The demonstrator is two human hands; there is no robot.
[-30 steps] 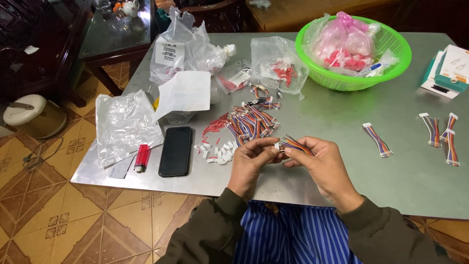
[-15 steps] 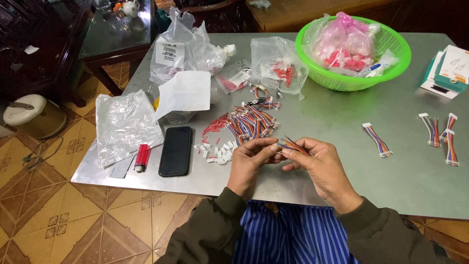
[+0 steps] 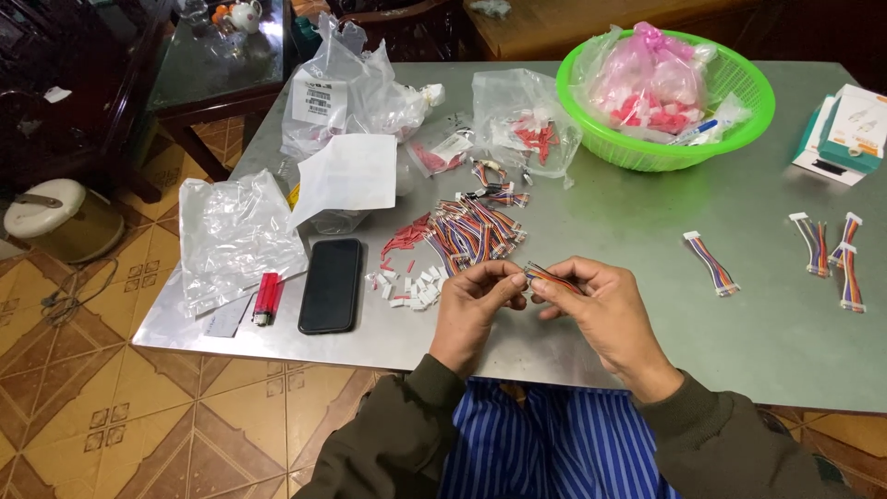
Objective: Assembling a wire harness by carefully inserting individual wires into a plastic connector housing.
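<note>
My left hand (image 3: 473, 305) and my right hand (image 3: 596, 310) meet above the near edge of the grey table (image 3: 647, 231). Between their fingertips is a short multicoloured wire bundle (image 3: 547, 275); the right hand grips the wires and the left pinches a small white connector at their end. Just beyond the left hand lie several loose white connectors (image 3: 411, 288) and a pile of multicoloured wire bundles (image 3: 476, 231).
A black phone (image 3: 331, 285) and a red lighter (image 3: 266, 298) lie at the left, beside clear plastic bags (image 3: 236, 236). A green basket (image 3: 667, 97) with pink bags stands at the back. Finished wire bundles (image 3: 711, 263) lie to the right, with more bundles (image 3: 827, 249) and a box (image 3: 845, 134).
My hands have stayed in the same spot; only the fingers have shifted slightly on the wire bundle and connector.
</note>
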